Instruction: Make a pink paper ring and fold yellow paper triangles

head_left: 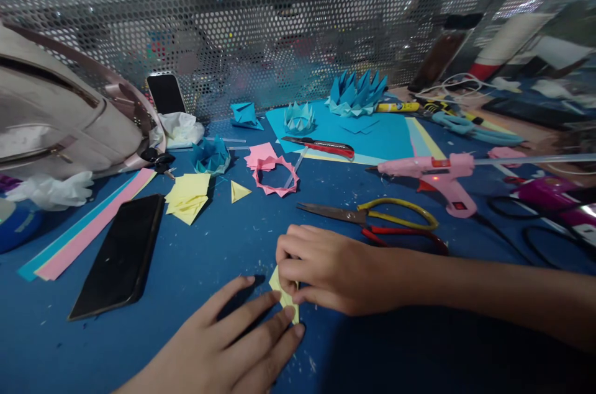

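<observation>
Paper: small pale-yellow folded piece (284, 298), mostly hidden by both hands, flat on blue desk (195, 257).
Left hand (233, 344): fingers spread flat, pressing the paper.
Right hand (326, 270): curled, pinching the paper's edge.

A blue table (223, 245) was strewn with paper scraps. Around the scissors (372, 217) were laid a pink glue gun (428, 174) just behind, a black phone (121, 254) well left, and a pink paper ring (275, 174) behind-left.

Dim, bluish, blurred and warped edges
</observation>
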Motion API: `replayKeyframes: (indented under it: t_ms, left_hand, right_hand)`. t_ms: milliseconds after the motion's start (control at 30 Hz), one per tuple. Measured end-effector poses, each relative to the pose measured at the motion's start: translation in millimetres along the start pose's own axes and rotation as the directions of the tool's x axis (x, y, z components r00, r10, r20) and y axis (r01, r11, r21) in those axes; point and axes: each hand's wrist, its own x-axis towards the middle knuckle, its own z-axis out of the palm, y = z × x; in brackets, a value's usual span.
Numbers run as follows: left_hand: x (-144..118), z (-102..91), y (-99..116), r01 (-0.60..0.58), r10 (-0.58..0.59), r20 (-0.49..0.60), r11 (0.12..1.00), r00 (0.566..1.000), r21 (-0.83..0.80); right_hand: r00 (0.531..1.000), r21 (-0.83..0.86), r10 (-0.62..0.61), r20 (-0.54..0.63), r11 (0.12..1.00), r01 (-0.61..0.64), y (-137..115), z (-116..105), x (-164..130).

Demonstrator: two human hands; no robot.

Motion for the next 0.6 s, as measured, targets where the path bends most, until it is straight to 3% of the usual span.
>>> replayKeyframes:
  t_ms: [233, 600]
  left_hand:
    - [-0.1, -1.0, 3.2, 0.013, -0.013, 0.037, 1.000, 0.999, 0.006]
    - [1.1, -0.4, 3.2, 0.009, -0.009, 0.038, 1.000, 0.999, 0.013]
  right_hand:
    - [0.998, -0.077, 0.048, -0.047, 0.996, -0.051, -9.0, 5.7, 0.4]
    - [0.991, 0.087, 0.085, -0.106, 0.993, -0.076, -6.8, 7.6, -2.0]
